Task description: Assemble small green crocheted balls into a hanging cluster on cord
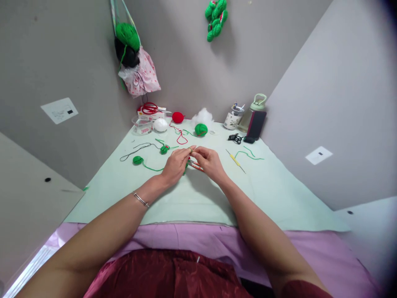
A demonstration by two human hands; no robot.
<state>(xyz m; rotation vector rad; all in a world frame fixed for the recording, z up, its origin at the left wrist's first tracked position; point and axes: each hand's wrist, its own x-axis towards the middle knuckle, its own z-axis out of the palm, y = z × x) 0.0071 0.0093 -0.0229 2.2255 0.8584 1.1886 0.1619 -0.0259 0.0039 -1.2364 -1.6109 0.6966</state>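
Observation:
My left hand [176, 162] and my right hand [209, 160] meet at their fingertips over the middle of the table. The left fingers are bent round a green yarn piece [186, 169], mostly hidden, with a bit showing below the palm. A strand runs to this hand from a small green yarn ball [138, 160]. My right thumb and forefinger pinch together against the left fingertips; what lies between them is too small to make out. Small scissors with orange-red handles [196, 166] show just beneath the right fingers.
Left of my hands lie a small green knitted piece [164, 149] and dark thread [127, 157]. A yellow crochet hook [235, 160] lies right. Behind stand a green yarn ball [201, 130], red yarn ball [178, 117], red scissors [150, 108], plastic tub [142, 126], pen cup [233, 118] and phone [257, 125].

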